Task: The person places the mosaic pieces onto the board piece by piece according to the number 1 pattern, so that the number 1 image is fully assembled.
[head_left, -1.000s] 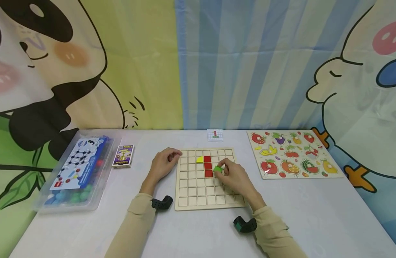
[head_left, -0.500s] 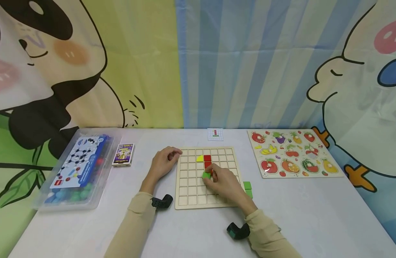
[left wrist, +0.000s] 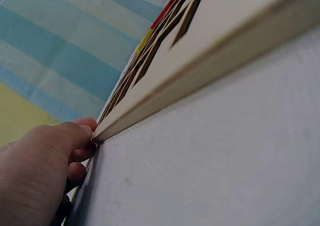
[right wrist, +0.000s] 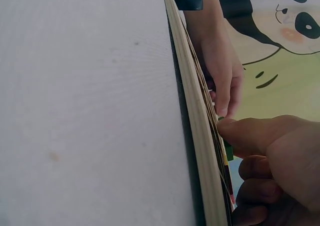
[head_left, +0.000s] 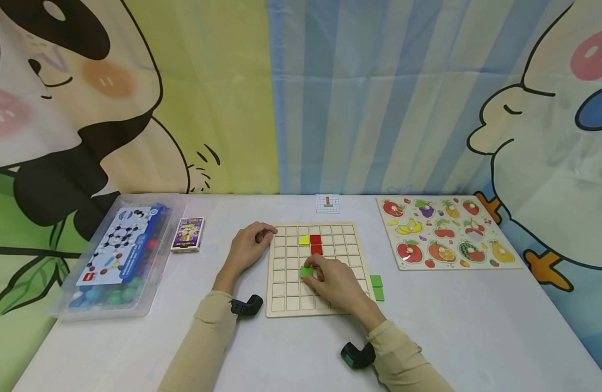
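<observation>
My left hand (head_left: 249, 245) is at the far left corner of a wooden grid board (head_left: 281, 291). In the left wrist view its thumb and fingertips pinch that corner of the board (left wrist: 150, 106). My right hand (head_left: 339, 280) pinches a green square tile (head_left: 306, 272) over the middle of the board. Seen from the right wrist, thumb and forefinger are at the green tile (right wrist: 228, 152), low at the board's surface. A yellow tile (head_left: 303, 240) with one cut corner sits in the grid, left of red square tiles (head_left: 315, 240). The right hand hides the lowest red tile.
Two green tiles (head_left: 376, 281) lie right of the board. Behind it is a small pattern card (head_left: 327, 203). A fruit puzzle board (head_left: 448, 234) lies at the right. A card box (head_left: 188, 235) and a clear plastic case (head_left: 117, 245) lie at the left. A curtain (head_left: 325, 98) hangs behind.
My right hand has carried the green tile leftward and toward me, from right of the red column to just below its left side. Two green tiles have come into view. My left hand stays put.
</observation>
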Tool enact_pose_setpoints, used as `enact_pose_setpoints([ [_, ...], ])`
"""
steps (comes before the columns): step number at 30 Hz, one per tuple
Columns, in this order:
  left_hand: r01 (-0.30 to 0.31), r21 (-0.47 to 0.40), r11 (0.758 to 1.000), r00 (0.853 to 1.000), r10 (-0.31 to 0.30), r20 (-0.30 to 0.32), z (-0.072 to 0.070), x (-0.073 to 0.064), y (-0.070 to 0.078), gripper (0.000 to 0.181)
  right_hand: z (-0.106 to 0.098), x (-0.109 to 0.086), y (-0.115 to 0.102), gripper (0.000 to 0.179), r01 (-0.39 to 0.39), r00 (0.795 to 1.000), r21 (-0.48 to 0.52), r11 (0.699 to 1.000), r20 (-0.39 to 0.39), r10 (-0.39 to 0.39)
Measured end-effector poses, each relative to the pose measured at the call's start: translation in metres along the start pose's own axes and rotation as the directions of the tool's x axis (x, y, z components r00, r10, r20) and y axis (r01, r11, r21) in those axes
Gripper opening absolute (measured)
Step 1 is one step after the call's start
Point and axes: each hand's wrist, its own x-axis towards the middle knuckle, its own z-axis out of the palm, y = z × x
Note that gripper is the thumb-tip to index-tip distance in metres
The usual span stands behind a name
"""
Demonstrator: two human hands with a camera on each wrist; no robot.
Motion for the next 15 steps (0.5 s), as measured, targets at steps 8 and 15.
enact_pose_setpoints([
  [8,-0.004,0.003,1.0,1.0,0.004,-0.003,-0.0006,0.0008,-0.001,0.013,-0.0006,0.0008,-0.0007,0.025,0.001,0.999,-0.004,1.0,0.032,0.0],
  [15,0.003,0.005,1.0,1.0,-0.003,0.007,0.0003,0.0005,-0.0009,0.013,-0.002,0.0004,0.0008,0.025,-0.012,0.998,-0.002,1.0,0.067,0.013],
])
